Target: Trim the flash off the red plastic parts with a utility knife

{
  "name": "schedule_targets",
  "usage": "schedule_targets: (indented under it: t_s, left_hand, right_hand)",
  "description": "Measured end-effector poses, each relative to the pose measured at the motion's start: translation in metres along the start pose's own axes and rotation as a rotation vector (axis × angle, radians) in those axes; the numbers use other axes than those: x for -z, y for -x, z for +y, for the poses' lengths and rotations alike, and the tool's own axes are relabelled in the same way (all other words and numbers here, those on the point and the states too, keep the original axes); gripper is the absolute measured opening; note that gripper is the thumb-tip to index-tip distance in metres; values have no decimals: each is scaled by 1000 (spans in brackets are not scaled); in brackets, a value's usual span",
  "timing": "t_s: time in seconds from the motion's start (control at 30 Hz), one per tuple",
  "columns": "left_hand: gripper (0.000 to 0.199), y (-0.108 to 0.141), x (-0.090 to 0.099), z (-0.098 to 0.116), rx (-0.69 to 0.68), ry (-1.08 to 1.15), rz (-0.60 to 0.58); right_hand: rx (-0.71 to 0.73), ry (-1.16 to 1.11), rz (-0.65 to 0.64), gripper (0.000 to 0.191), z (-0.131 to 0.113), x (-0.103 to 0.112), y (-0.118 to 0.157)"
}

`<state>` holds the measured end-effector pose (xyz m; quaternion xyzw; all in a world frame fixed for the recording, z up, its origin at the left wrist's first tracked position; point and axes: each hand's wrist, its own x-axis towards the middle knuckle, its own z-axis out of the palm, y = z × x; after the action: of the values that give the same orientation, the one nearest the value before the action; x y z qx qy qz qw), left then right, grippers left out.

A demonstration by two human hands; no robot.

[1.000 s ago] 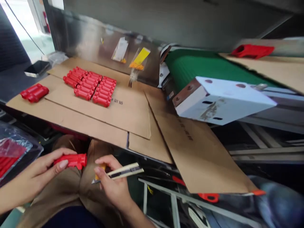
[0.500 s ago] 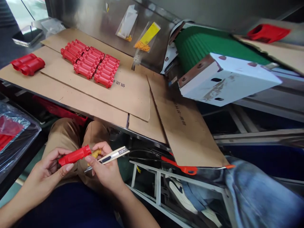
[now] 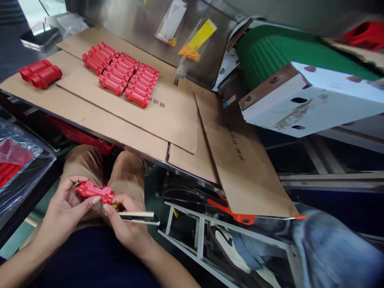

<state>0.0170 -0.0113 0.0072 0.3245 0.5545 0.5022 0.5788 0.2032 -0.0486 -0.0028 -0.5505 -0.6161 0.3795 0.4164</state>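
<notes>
My left hand (image 3: 67, 204) holds a red ribbed plastic tube (image 3: 95, 192) above my lap, with thumb and fingers around its left end. At the tube's right end is my right hand (image 3: 127, 222), closed on a pale-handled cutter (image 3: 139, 217) whose handle points right. A small yellow piece (image 3: 115, 205) shows between the right fingertips, mostly hidden. On the cardboard (image 3: 135, 122) lie several similar red tubes (image 3: 120, 72) in tight rows, and two more red tubes (image 3: 46, 76) sit apart at the left.
A phone (image 3: 40, 36) lies at the back left. Small bags (image 3: 199, 38) with yellow pieces lie behind the cardboard. A green conveyor belt (image 3: 279, 52) with a white metal end stands at the right. Orange-handled scissors (image 3: 244, 218) jut from the table edge, near a person's jeans-clad leg (image 3: 336, 248).
The red tube has turned, now showing its ribbed, notched side. My right hand has moved left and down against its end, and the cutter has swung nearly level. The view has shifted slightly.
</notes>
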Motion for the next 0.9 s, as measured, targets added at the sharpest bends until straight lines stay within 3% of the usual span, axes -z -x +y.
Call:
schedule_targets:
  t_s: [0.17, 0.27, 0.33, 0.5, 0.6, 0.67, 0.77, 0.9]
  left_hand:
    - [37, -7, -8, 0, 59, 41, 18]
    - [43, -6, -10, -3, 20, -23, -23]
    - [47, -5, -11, -3, 64, 36, 14]
    - [54, -10, -7, 8, 294, 273, 32]
    - [61, -14, 1, 15, 332, 304, 24]
    - [70, -14, 4, 18, 348, 298, 18]
    - [68, -11, 6, 20, 352, 261, 1]
    - [61, -7, 8, 18, 335, 216, 10]
  right_hand:
    - [209, 149, 61, 16, 0, -9, 5]
    - [376, 236, 75, 17, 3, -17, 2]
    - [457, 295, 82, 20, 5, -20, -1]
    - [401, 192, 14, 26, -2, -2, -3]
    - [405, 64, 11, 18, -11, 20, -1]
    - [445, -16, 0, 24, -15, 29, 0]
    - [463, -95, -53, 30, -15, 27, 0]
    - [512, -151, -13, 24, -8, 12, -5]
